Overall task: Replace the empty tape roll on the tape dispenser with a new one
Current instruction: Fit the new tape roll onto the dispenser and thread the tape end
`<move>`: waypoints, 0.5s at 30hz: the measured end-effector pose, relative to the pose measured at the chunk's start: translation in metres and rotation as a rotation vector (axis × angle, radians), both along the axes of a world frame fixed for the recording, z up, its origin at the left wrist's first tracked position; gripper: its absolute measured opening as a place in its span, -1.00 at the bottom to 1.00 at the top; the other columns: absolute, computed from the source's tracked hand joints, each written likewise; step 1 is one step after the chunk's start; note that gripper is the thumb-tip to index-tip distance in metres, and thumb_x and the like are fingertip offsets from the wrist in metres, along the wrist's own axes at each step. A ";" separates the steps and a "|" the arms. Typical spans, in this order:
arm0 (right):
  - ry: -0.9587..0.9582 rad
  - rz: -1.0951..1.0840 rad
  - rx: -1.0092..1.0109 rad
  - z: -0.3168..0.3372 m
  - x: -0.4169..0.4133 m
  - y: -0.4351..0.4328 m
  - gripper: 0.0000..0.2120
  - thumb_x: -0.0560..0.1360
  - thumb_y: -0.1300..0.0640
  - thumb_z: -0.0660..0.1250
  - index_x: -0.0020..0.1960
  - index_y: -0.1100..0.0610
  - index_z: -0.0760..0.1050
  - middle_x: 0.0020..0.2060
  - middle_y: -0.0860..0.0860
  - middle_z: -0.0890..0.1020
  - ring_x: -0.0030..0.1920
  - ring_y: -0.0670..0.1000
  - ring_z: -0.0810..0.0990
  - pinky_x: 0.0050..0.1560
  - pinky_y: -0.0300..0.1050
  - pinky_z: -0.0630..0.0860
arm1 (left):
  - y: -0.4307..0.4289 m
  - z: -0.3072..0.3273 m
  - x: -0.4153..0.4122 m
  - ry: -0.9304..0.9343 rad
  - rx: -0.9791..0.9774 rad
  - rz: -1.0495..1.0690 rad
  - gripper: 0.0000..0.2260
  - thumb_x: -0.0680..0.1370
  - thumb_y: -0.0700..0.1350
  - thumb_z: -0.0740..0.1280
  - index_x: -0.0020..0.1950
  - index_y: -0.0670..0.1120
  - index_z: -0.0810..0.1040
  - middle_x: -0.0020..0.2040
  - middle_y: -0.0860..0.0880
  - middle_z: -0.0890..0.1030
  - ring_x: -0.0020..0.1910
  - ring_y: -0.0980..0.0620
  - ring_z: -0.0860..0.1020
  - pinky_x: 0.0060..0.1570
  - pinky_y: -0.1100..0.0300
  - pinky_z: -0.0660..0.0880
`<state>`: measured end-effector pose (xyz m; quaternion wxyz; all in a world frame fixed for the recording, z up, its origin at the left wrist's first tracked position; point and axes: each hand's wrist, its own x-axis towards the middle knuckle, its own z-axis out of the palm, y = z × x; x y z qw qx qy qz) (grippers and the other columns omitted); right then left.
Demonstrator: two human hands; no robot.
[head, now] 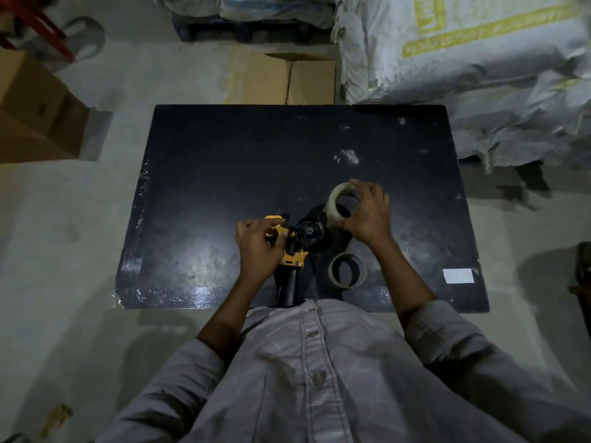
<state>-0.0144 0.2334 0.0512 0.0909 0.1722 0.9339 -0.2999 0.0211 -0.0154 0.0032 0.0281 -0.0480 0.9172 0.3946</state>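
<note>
Right hand [367, 215] grips new tape roll [339, 204], raised and tilted, just right of dispenser's bare black hub [309, 232]. Left hand [258, 247] clasps yellow tape dispenser [292, 251] frame. Empty core [347, 270] lies on black table [204, 174], below right hand.

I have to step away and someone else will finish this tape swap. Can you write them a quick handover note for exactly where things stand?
Left hand: gripping the yellow tape dispenser on the black table, holding it steady.
Right hand: holding the new tape roll just to the right of the dispenser's black hub, not yet on it.
Empty cardboard core: lying on the table, near the front edge, right of the dispenser handle.
Done: old core is off; hub is bare.
Left: slide the new roll onto the hub and thread the tape end through the dispenser.
</note>
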 end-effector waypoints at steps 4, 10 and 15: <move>0.099 0.013 -0.052 0.011 0.004 -0.007 -0.01 0.29 -0.06 0.76 0.64 -0.10 0.43 0.50 0.03 0.40 0.52 0.17 0.35 0.37 -0.16 0.39 | 0.002 0.017 -0.008 -0.004 0.150 -0.034 -0.71 0.64 -0.09 0.52 0.37 0.01 0.73 0.12 0.21 0.67 0.41 -0.05 0.47 0.38 -0.10 0.58; 0.043 -0.112 -0.112 0.018 0.012 -0.049 0.13 0.23 -0.34 0.73 0.67 -0.06 0.34 0.47 0.10 0.35 0.56 0.16 0.31 0.58 0.05 0.45 | 0.012 0.040 -0.021 -0.087 0.206 -0.032 -0.51 0.63 -0.23 0.48 0.55 0.03 0.55 0.36 -0.01 0.68 0.37 -0.05 0.60 0.39 -0.01 0.59; -0.047 -0.153 -0.038 0.010 0.015 -0.069 0.17 0.17 -0.50 0.65 0.57 0.06 0.36 0.45 0.09 0.29 0.56 0.18 0.32 0.35 0.08 0.62 | 0.014 0.040 -0.018 -0.428 0.491 0.313 -0.69 0.61 -0.28 0.47 0.36 -0.18 0.67 0.04 -0.16 0.76 0.01 -0.13 0.71 0.02 -0.03 0.66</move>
